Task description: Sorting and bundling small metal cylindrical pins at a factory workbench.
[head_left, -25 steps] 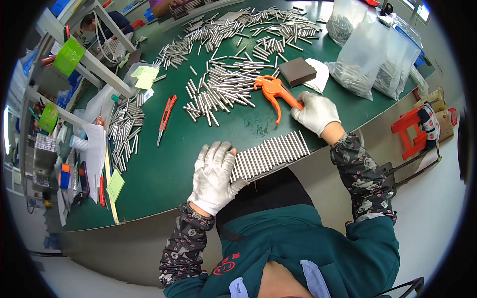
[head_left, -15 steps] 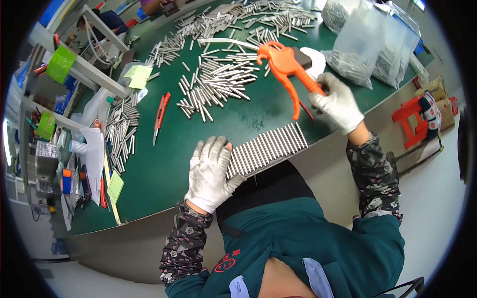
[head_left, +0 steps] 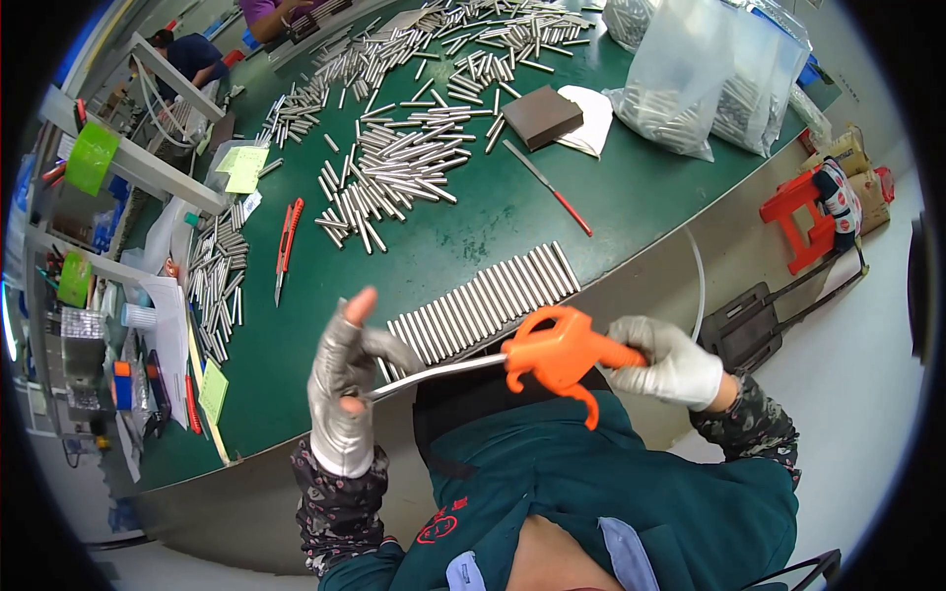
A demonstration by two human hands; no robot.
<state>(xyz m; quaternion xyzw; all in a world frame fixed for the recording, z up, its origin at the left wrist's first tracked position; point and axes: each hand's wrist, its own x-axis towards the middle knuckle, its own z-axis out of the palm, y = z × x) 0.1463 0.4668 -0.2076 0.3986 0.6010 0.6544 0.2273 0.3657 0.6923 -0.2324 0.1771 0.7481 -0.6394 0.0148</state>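
My right hand point(head_left: 665, 362), in a whitish glove, is closed around the handle of an orange air blow gun point(head_left: 562, 347). Its thin metal nozzle point(head_left: 434, 371) points left, and the tip reaches my left hand point(head_left: 345, 384). That gloved hand is raised at the table edge with fingers apart; two bare fingertips poke out of the glove. Whether the nozzle touches the glove I cannot tell. Just beyond both hands, a row of metal pins point(head_left: 483, 307) lies side by side along the table's front edge, its left end partly behind my left fingers.
Loose metal pins point(head_left: 394, 177) are heaped across the green table point(head_left: 325, 394). A red-handled file point(head_left: 562, 197), a dark block point(head_left: 542, 116), a red utility knife point(head_left: 288, 246) and plastic bags of pins point(head_left: 680, 89) lie around. A pale hose point(head_left: 698, 276) hangs right. Co-workers sit far left.
The blow gun has come down and nearer, its nozzle swinging to my left hand. My left hand has lifted off the pin row and turned. The file and dark block now show fully.
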